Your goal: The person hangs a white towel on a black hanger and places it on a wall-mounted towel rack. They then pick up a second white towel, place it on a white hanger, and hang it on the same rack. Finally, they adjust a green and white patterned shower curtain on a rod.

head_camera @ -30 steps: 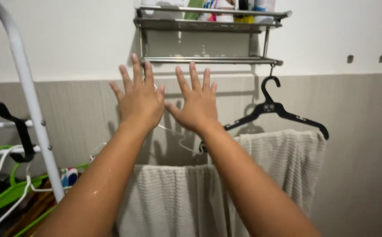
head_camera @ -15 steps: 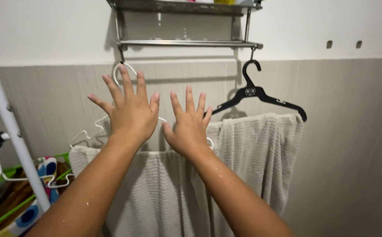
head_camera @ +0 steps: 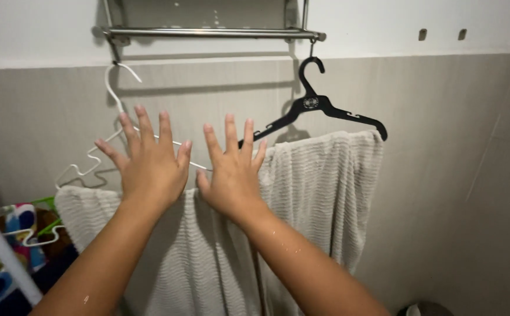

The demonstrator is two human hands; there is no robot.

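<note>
Towels come first by size: two pale ribbed ones hang across the lower middle of the frame, a wide towel [head_camera: 319, 193] at centre right and a lower towel [head_camera: 85, 213] at lower left, their edges meeting behind the forearms. One metal rail [head_camera: 208, 33] runs along the top centre. Two hangers hook onto it: a black hanger [head_camera: 316, 105] at upper right, whose right tip sits at the wide towel's top corner, and a white wire hanger [head_camera: 114, 88] at upper left, tilted, its lower wire passing behind the raised hands. One grey pole [head_camera: 3, 257] slants across the lower left corner, with a further white wire hanger [head_camera: 29, 237] and some coloured cloth [head_camera: 15, 222] beside it.

Two hands are up in the centre, backs to the camera. The left hand [head_camera: 149, 169] is spread flat, all fingers splayed wide, gripping nothing; it sits in front of the white hanger's wire, and contact cannot be told. The right hand [head_camera: 231, 175] is equally flat and fanned, empty, in front of the wide towel's upper edge, just beside the left hand but apart from it
</note>
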